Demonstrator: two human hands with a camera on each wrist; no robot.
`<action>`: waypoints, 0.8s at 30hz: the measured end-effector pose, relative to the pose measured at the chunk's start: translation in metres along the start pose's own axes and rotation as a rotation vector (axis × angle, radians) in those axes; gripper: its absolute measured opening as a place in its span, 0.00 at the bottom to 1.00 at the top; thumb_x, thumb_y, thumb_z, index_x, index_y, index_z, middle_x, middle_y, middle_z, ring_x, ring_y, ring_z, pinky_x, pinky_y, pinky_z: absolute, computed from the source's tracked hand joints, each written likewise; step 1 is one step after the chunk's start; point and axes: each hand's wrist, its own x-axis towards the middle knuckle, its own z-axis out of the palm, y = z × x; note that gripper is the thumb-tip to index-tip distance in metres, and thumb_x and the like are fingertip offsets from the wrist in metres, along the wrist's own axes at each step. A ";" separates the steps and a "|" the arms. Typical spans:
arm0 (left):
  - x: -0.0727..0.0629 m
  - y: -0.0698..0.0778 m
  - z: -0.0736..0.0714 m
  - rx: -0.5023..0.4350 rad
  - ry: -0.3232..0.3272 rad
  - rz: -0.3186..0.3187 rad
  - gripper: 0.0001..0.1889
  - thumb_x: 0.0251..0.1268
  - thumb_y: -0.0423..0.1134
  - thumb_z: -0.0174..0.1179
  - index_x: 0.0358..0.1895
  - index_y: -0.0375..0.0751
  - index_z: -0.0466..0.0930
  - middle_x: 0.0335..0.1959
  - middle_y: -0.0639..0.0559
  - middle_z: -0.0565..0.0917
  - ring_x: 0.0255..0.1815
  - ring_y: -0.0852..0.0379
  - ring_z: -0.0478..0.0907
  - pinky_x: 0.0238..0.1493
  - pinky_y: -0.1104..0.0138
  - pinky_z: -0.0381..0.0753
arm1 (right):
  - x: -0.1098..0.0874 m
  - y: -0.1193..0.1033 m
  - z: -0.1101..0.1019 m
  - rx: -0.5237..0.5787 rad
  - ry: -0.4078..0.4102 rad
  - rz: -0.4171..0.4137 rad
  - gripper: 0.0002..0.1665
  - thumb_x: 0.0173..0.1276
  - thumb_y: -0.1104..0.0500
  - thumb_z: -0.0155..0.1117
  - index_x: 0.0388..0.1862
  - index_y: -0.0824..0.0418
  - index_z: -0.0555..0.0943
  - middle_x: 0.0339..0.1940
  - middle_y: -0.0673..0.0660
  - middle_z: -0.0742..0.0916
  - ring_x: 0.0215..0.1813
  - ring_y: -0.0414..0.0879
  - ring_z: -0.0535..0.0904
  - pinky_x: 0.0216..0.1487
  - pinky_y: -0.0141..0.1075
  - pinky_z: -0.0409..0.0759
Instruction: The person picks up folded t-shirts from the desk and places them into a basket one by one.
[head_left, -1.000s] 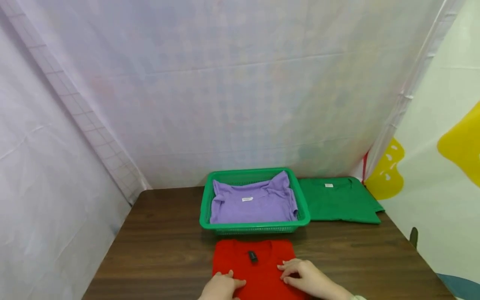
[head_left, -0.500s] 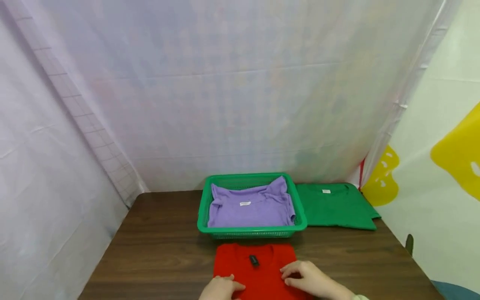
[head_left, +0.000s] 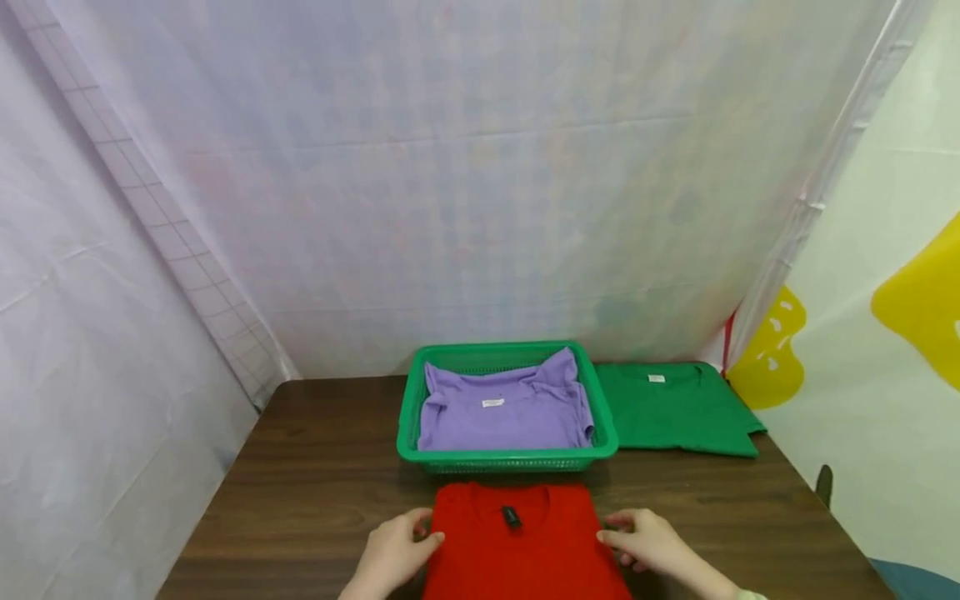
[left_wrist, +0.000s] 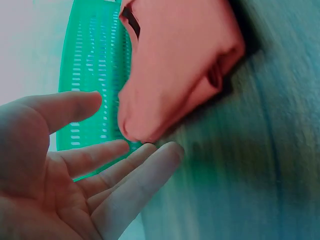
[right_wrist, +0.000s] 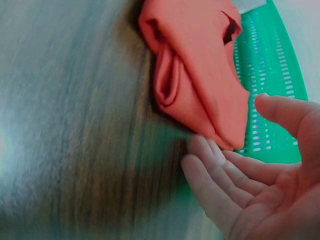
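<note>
A folded red T-shirt (head_left: 517, 550) with a black neck label lies on the table, its neckline toward the basket. My left hand (head_left: 396, 546) is at its left edge; in the left wrist view the thumb stands apart from the straight fingers (left_wrist: 135, 185), whose tips are at the shirt's corner. At the opposite edge is my right hand (head_left: 648, 542). The right wrist view has its thumb raised and its fingers (right_wrist: 215, 185) extended, tips by the shirt's folded side. Neither hand grips the cloth.
Behind the red shirt stands a green plastic basket (head_left: 517, 456) with a folded purple T-shirt (head_left: 506, 417) inside. A folded green T-shirt (head_left: 675, 408) lies right of the basket. Brown wood-grain table (head_left: 315, 500) extends to both sides; white curtains (head_left: 450, 208) hang behind and at the left.
Both hands have moved outward from on top of the red T-shirt, the left one leftward and the right one rightward, to its side edges. The shirt stays in place.
</note>
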 end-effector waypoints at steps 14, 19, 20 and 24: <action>-0.004 -0.012 0.008 -0.373 -0.160 -0.191 0.30 0.64 0.46 0.62 0.58 0.21 0.71 0.26 0.52 0.79 0.18 0.54 0.79 0.16 0.62 0.81 | 0.002 -0.001 0.005 0.217 -0.112 0.142 0.27 0.65 0.53 0.64 0.48 0.79 0.78 0.27 0.55 0.82 0.26 0.46 0.82 0.28 0.42 0.83; -0.004 -0.013 0.011 -0.351 -0.192 -0.195 0.27 0.63 0.46 0.63 0.55 0.24 0.73 0.22 0.52 0.78 0.15 0.55 0.78 0.15 0.62 0.80 | 0.005 -0.003 0.009 0.247 -0.124 0.153 0.21 0.65 0.54 0.65 0.42 0.74 0.81 0.26 0.55 0.81 0.25 0.44 0.80 0.27 0.41 0.83; -0.003 -0.013 0.012 -0.362 -0.199 -0.199 0.27 0.63 0.46 0.62 0.55 0.25 0.73 0.22 0.51 0.78 0.15 0.55 0.78 0.15 0.61 0.80 | 0.005 -0.004 0.010 0.251 -0.128 0.148 0.20 0.65 0.54 0.65 0.41 0.73 0.81 0.26 0.55 0.80 0.24 0.44 0.79 0.27 0.41 0.82; 0.002 -0.013 0.014 -0.437 -0.233 -0.221 0.25 0.64 0.46 0.61 0.54 0.27 0.72 0.21 0.48 0.77 0.16 0.55 0.78 0.16 0.60 0.81 | 0.005 -0.003 0.012 0.258 -0.134 0.108 0.16 0.64 0.56 0.65 0.37 0.70 0.80 0.23 0.53 0.80 0.23 0.44 0.79 0.25 0.41 0.82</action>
